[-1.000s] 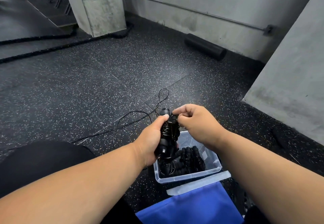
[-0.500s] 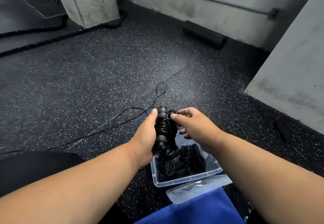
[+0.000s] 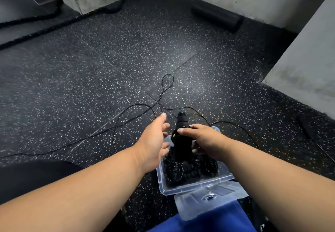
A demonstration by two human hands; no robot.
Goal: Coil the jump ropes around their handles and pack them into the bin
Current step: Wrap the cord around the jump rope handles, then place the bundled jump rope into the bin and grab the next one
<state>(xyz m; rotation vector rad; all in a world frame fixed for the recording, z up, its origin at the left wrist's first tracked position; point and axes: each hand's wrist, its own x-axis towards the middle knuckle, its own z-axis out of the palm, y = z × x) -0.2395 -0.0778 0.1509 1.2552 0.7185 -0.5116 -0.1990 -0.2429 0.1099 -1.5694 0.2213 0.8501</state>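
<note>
Head view: right hand (image 3: pixel 200 137) is gripping a coiled rope bundle (image 3: pixel 182 133) over the bin (image 3: pixel 195 186) of packed coils, left hand (image 3: pixel 154 137) is spreading open — loose rope (image 3: pixel 137 107) is lying uncoiled on the floor

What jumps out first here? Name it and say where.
At centre, the right hand grips a black jump rope bundle above the clear plastic bin of coiled ropes, the left hand open beside it. A loose thin black rope loops across the speckled floor beyond.
</note>
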